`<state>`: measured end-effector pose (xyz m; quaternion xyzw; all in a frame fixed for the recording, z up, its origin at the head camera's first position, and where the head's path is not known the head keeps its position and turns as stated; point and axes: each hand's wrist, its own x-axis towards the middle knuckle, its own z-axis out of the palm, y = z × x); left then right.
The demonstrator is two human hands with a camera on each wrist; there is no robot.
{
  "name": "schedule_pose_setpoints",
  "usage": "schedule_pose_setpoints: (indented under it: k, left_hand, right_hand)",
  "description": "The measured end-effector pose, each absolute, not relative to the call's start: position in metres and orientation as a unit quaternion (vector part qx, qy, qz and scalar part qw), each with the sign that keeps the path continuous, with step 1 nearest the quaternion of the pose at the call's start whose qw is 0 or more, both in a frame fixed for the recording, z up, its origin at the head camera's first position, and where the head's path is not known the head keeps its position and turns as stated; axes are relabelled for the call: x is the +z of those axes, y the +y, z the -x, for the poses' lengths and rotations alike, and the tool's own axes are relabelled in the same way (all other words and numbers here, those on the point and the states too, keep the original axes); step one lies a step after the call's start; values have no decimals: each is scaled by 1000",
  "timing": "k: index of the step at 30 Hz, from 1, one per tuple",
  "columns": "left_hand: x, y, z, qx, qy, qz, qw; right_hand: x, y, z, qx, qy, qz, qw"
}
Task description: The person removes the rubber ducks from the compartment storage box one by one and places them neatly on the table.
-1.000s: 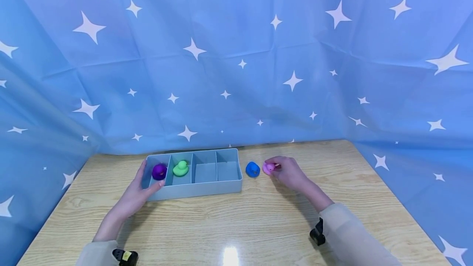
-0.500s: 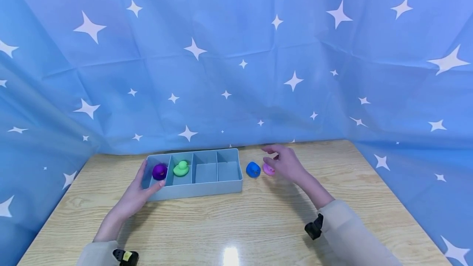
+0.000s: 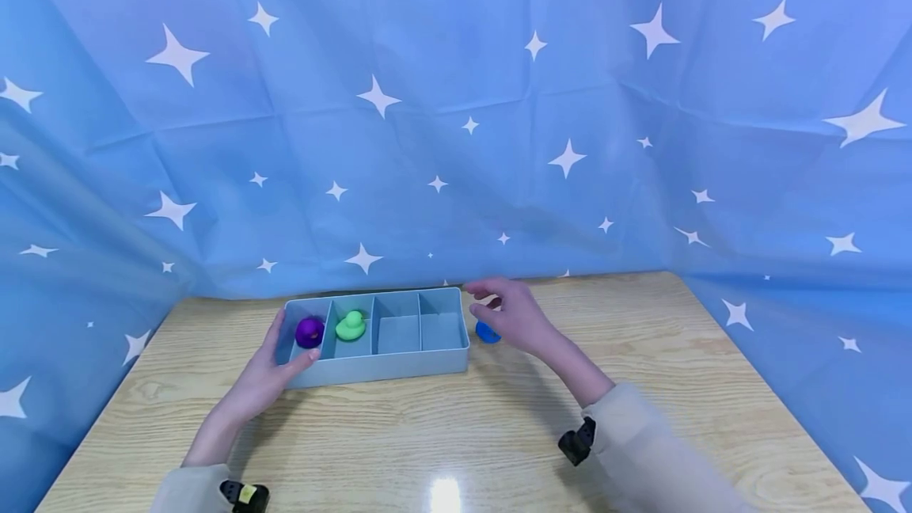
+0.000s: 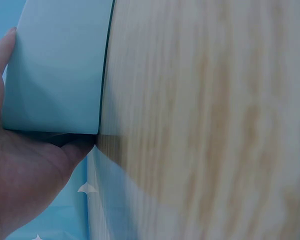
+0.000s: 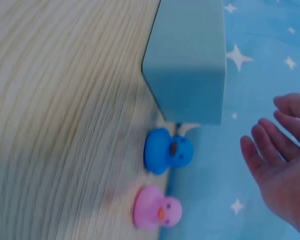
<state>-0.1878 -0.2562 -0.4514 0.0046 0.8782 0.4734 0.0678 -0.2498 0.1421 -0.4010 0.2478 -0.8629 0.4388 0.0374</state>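
Note:
A blue-grey box [image 3: 395, 364] split into compartments lies on the table. My left hand [image 3: 252, 382] holds its left end, thumb over the front wall. A purple toy duck [image 3: 309, 332] sits in the leftmost compartment, a green one [image 3: 351, 326] in the compartment beside it. My right hand [image 3: 509, 317] hovers above the blue toy duck [image 3: 488, 333] near the box's right end, fingers loosely bent and holding nothing. In the right wrist view the blue duck stands next to the pink toy duck [image 5: 151, 207]; the hand hides the pink one from the head view.
The wooden table [image 3: 399, 434] reaches back to a blue star-patterned cloth [image 3: 456, 141], which hangs behind and along the sides. Nothing is seen in the two right compartments [image 3: 397, 333] of the box.
My right hand has let go of the pink duck, lifted, and moved left over the blue duck. The left hand keeps its hold on the box.

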Motion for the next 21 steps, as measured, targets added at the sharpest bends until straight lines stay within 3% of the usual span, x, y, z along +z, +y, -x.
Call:
schedule_pose_setpoints:
  k: [21]
  left_hand:
    - [-454, -258, 189, 479, 875, -5, 61]
  right_hand:
    - [-406, 67, 240, 483, -831, -274, -16]
